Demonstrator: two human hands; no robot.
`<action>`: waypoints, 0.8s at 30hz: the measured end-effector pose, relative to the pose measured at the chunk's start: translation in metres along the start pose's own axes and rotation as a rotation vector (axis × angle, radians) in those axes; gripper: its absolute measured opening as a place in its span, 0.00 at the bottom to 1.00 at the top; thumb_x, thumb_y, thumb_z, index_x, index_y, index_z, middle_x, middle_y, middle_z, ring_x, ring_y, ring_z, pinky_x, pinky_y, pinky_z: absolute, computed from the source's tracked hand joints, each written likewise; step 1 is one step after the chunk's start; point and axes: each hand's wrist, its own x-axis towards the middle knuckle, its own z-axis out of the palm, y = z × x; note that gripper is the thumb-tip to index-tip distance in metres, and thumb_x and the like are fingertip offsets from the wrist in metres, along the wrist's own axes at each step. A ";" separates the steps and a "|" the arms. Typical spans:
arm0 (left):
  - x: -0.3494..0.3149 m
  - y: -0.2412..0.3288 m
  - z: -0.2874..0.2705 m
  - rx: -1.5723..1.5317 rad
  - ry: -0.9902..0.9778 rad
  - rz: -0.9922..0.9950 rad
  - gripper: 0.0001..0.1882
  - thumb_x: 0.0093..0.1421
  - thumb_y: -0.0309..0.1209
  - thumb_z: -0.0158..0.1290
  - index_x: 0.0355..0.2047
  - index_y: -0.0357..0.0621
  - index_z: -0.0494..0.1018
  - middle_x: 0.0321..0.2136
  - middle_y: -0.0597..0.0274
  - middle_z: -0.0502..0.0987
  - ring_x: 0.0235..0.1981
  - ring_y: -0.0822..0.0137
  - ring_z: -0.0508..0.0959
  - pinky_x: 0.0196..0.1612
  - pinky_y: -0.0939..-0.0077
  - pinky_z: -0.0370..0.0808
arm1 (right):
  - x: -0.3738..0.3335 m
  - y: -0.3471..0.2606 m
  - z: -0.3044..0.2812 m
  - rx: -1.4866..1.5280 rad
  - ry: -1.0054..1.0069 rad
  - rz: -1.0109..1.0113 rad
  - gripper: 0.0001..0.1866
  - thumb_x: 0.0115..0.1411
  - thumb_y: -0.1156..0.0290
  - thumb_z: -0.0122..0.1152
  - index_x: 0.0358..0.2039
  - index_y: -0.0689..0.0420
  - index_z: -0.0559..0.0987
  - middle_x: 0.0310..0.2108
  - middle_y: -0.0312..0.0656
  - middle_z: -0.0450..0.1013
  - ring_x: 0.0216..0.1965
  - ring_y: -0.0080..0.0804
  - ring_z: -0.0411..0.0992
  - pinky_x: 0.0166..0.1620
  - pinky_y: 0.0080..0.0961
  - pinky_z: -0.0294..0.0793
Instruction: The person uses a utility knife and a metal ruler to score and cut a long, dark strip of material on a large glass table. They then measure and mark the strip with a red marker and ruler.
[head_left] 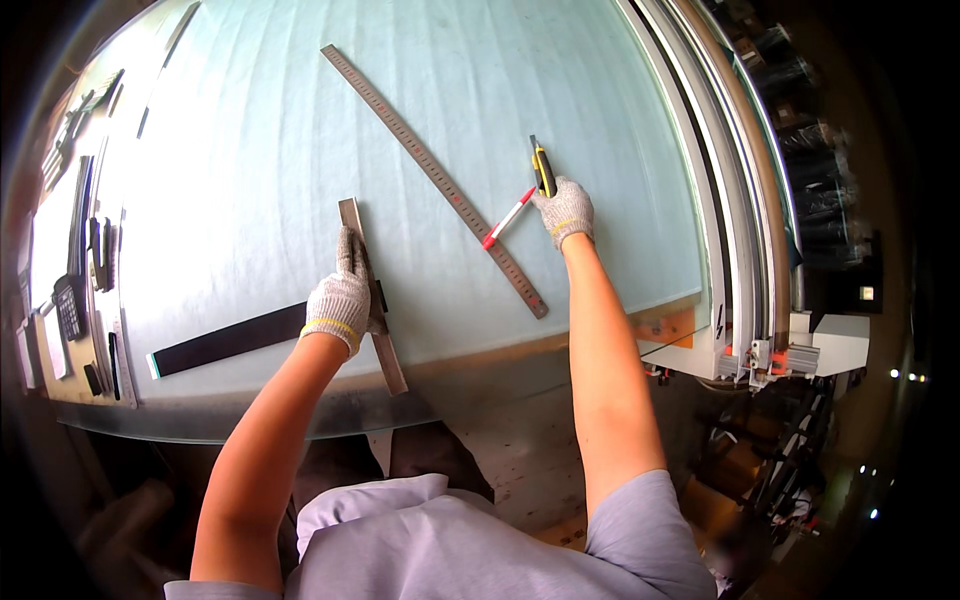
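My left hand, in a grey knit glove, presses on a narrow metal straightedge with its fingers together along the bar. A flat black strip runs under that hand at an angle to the bar, its left end edged in white. My right hand, gloved too, is closed around a yellow and black utility knife that points away from me. A red and white marker touches the right hand's fingers; I cannot tell if they hold it. Its red end is over a long steel ruler, which lies diagonally between my hands.
The pale translucent table top has a front edge near my body. Along the left lie a calculator, dark hand tools and several strips. Metal rails border the right side, with dark wrapped goods beyond.
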 end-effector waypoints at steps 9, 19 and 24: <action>-0.004 -0.005 0.003 -0.014 0.049 0.053 0.72 0.44 0.30 0.76 0.76 0.32 0.34 0.76 0.37 0.30 0.46 0.46 0.84 0.45 0.60 0.86 | -0.206 -0.051 0.028 0.778 -0.017 -0.028 0.23 0.63 0.73 0.63 0.58 0.59 0.72 0.41 0.53 0.79 0.42 0.44 0.80 0.46 0.36 0.79; 0.000 -0.007 0.010 0.035 0.097 0.079 0.67 0.46 0.21 0.71 0.75 0.31 0.33 0.76 0.33 0.35 0.44 0.45 0.84 0.43 0.59 0.86 | -0.263 -0.087 0.076 0.555 -0.123 -0.341 0.35 0.60 0.77 0.65 0.68 0.45 0.71 0.52 0.56 0.78 0.48 0.59 0.78 0.50 0.45 0.80; 0.001 -0.007 0.010 0.014 0.088 0.065 0.69 0.46 0.21 0.72 0.75 0.32 0.31 0.75 0.31 0.40 0.43 0.45 0.84 0.43 0.58 0.86 | -0.270 -0.088 0.080 0.532 -0.054 -0.380 0.33 0.59 0.80 0.65 0.66 0.51 0.73 0.49 0.57 0.78 0.50 0.59 0.77 0.50 0.43 0.79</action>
